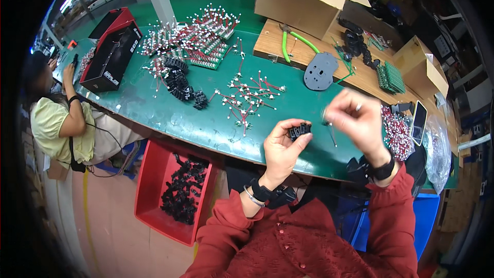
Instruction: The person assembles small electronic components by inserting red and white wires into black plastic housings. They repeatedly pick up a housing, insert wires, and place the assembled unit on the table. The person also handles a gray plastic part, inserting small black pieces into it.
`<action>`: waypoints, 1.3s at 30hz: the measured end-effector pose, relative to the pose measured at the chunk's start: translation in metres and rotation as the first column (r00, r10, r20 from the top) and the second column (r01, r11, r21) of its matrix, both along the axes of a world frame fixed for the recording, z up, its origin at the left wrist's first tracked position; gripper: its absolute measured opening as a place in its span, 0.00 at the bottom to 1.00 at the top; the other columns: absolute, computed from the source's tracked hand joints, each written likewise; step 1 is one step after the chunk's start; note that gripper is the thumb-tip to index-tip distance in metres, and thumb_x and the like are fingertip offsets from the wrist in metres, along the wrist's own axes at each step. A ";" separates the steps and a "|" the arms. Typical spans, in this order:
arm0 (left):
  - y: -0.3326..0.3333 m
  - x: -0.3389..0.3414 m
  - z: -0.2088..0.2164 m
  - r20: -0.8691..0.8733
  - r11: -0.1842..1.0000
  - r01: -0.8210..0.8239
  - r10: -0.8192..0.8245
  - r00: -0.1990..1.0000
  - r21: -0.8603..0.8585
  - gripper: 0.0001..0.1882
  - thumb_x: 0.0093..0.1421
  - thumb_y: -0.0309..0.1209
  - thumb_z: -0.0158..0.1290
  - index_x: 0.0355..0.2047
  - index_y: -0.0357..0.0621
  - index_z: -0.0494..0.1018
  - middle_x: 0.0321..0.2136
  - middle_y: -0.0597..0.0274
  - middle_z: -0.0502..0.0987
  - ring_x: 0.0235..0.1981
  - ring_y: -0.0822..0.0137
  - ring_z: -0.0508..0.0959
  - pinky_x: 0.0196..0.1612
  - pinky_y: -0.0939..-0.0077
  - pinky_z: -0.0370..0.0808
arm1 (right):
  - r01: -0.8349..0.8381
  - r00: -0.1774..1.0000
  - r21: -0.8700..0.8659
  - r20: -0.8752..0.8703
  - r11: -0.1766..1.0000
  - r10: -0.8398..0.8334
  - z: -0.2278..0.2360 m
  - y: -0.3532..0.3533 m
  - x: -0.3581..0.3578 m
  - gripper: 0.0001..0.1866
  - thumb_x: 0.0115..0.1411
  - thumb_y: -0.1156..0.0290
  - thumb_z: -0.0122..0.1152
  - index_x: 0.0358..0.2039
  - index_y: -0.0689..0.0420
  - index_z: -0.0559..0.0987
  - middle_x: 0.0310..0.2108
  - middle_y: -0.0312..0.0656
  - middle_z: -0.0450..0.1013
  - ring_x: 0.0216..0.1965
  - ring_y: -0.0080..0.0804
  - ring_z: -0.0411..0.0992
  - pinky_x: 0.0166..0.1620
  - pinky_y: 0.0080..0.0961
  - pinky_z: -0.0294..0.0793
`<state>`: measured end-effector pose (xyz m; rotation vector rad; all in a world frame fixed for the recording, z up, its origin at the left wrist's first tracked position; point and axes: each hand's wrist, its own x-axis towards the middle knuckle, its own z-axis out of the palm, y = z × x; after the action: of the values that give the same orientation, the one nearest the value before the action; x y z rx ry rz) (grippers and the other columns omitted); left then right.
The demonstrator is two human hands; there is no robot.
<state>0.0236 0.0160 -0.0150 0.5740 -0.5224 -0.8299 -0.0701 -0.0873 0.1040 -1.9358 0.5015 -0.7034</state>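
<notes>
My left hand (283, 146) grips a small black plastic housing (299, 132) with open slots, pinched between thumb and fingers near the table's front edge. To its right and a little higher, my right hand (358, 119) is closed in a pinch and somewhat blurred; what its fingertips hold, I cannot make out. A thin dark wire-like piece (332, 135) shows just below those fingers; whether it hangs from them or lies on the table I cannot tell. Beyond my left hand, short red wires with white connectors (249, 95) lie scattered on the green table (206, 123).
Stacked green circuit boards with wired connectors (206, 46) and black housings (180, 82) lie at the left. Green-handled pliers (298, 41), a grey plate (320, 71) and a cardboard box (296, 2) stand behind. A red bin (149, 195) sits below. Another person (62, 118) works far left.
</notes>
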 end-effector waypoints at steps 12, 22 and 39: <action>0.000 -0.007 0.003 0.384 0.994 -0.066 0.028 0.923 0.087 0.13 0.48 0.19 0.58 0.36 0.38 0.73 0.32 0.64 0.74 0.29 0.77 0.72 0.32 0.84 0.69 | 0.303 0.790 -0.613 -0.266 0.730 -0.552 -0.046 -0.121 0.115 0.07 0.47 0.70 0.56 0.27 0.55 0.80 0.23 0.52 0.74 0.27 0.46 0.74 0.33 0.36 0.72; 0.003 -0.005 0.003 0.447 0.992 -0.092 0.043 0.894 0.089 0.14 0.47 0.18 0.58 0.36 0.38 0.72 0.32 0.62 0.74 0.31 0.74 0.73 0.35 0.82 0.70 | 0.008 0.924 -0.438 -0.341 0.899 -0.175 -0.038 -0.076 0.087 0.11 0.44 0.67 0.62 0.27 0.60 0.79 0.21 0.44 0.75 0.25 0.32 0.75 0.31 0.27 0.72; 0.005 -0.003 0.002 0.514 0.999 -0.023 -0.006 0.858 0.050 0.16 0.47 0.16 0.57 0.38 0.35 0.71 0.38 0.57 0.73 0.39 0.70 0.74 0.41 0.80 0.71 | -0.204 0.870 -0.439 -0.492 0.875 -0.043 -0.070 -0.035 0.099 0.10 0.46 0.69 0.55 0.27 0.59 0.78 0.23 0.50 0.73 0.29 0.49 0.72 0.33 0.40 0.71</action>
<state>0.0211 0.0210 -0.0131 0.8566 -0.9902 -0.6782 0.0286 -0.1225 0.0343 -2.6167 0.5813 -0.2764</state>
